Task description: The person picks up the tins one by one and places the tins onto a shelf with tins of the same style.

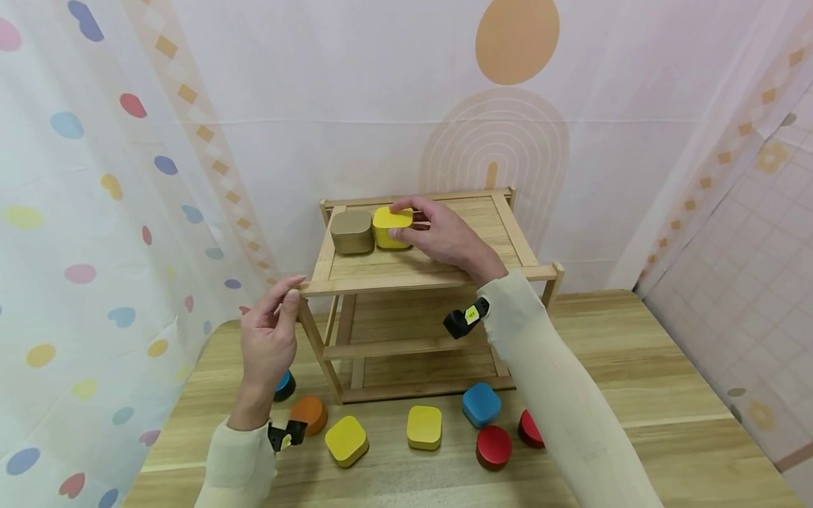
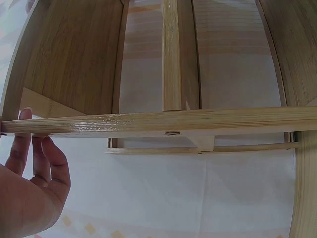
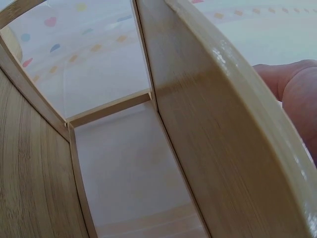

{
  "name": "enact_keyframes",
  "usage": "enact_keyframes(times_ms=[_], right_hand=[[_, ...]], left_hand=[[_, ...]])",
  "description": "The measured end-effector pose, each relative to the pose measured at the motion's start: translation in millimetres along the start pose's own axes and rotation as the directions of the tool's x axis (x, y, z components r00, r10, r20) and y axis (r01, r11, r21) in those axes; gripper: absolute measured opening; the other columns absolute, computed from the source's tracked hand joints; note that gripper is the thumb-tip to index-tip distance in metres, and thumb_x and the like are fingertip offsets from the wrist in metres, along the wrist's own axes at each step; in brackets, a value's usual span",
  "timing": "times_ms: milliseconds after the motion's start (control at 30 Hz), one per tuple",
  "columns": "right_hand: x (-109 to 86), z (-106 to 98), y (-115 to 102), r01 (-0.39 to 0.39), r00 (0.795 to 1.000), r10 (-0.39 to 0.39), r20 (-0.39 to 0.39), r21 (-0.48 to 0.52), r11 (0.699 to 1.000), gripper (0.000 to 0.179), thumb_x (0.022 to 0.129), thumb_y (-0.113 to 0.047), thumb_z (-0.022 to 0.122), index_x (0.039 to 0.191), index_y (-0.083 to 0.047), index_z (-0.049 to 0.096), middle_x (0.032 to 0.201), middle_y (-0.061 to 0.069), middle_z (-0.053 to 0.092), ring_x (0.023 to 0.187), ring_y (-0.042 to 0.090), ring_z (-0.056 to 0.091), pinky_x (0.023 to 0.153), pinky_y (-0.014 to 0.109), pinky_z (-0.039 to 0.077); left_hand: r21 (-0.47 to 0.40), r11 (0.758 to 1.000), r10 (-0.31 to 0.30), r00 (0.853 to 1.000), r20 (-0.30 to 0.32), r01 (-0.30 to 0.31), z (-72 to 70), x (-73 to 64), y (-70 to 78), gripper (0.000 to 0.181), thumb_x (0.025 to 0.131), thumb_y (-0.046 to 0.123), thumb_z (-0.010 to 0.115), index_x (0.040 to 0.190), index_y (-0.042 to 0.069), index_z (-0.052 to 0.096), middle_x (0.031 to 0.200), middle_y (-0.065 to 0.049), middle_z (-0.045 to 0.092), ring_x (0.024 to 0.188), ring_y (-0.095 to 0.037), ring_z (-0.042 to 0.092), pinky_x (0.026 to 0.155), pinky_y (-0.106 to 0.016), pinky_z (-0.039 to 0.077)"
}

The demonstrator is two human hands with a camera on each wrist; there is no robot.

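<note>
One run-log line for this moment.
Right hand: holds yellow rounded-square block | Left hand: pinches front-left corner of three-tier wooden shelf | Beside yellow block: gold rounded-square block atop shelf

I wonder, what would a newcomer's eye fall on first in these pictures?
Probably the bright yellow block, pinched by the right hand at the top of the wooden rack, with a duller gold block just to its left. Next might come the blue block on the table before the wooden rack, with a red round block just in front of it.
</note>
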State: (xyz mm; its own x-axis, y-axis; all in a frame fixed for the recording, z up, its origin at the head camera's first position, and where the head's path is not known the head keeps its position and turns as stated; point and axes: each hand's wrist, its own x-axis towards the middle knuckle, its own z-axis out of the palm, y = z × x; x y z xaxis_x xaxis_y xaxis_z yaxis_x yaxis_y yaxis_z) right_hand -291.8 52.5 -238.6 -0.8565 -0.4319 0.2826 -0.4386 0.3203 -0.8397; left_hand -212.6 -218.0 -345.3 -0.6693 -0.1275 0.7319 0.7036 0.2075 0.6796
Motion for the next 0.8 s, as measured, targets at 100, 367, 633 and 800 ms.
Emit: enact_keyframes(times_ms=[100,367,633,800], right_hand=[[0.4,0.2,0.1,0.002,1.0,-0.002,-0.002,0.005,1.0,0.038,0.096,-0.02,0.066,0.132,-0.011,0.057,0.14,0.005,0.051,0.12,0.02,0.056,0.096,0.032,0.049],[0.9,-0.8,-0.6,-0.009,1.0,0.009,-0.012,0.024,1.0,0.04,0.095,-0.022,0.067,0.133,-0.013,0.057,0.135,0.003,0.054,0.122,0.02,0.054,0.097,0.034,0.048],[-6.3,-5.0,-8.7,0.002,0.999,0.0,-0.033,0.061,0.998,0.04,0.095,-0.024,0.067,0.133,-0.014,0.057,0.133,0.003,0.056,0.126,0.02,0.051,0.105,0.035,0.043],[-15.6,-10.4,-18.0,0.022,0.999,-0.021,-0.048,0.031,0.999,0.039,0.095,-0.028,0.067,0.133,-0.019,0.058,0.139,-0.002,0.051,0.137,0.022,0.041,0.111,0.037,0.036]], left_hand=[[-0.016,1.0,0.003,1.0,0.001,-0.003,-0.3,0.3,-0.4,0.025,0.1,-0.004,0.052,0.121,-0.01,0.064,0.078,0.001,0.057,0.042,-0.007,0.027,0.04,-0.025,0.023],[-0.006,1.0,-0.003,1.0,0.007,0.003,-1.8,-0.3,-1.1,0.025,0.101,0.0,0.053,0.121,-0.009,0.064,0.086,0.003,0.061,0.041,-0.008,0.026,0.039,-0.025,0.022],[-0.025,0.999,0.022,1.0,0.012,-0.021,-1.4,-0.5,-0.2,0.025,0.1,-0.002,0.052,0.12,-0.01,0.064,0.082,0.004,0.061,0.04,-0.007,0.026,0.038,-0.025,0.021],[-0.015,1.0,0.009,1.0,0.002,-0.009,-0.4,0.1,0.2,0.025,0.1,-0.003,0.052,0.12,-0.01,0.064,0.079,0.006,0.059,0.039,-0.007,0.026,0.038,-0.025,0.02]])
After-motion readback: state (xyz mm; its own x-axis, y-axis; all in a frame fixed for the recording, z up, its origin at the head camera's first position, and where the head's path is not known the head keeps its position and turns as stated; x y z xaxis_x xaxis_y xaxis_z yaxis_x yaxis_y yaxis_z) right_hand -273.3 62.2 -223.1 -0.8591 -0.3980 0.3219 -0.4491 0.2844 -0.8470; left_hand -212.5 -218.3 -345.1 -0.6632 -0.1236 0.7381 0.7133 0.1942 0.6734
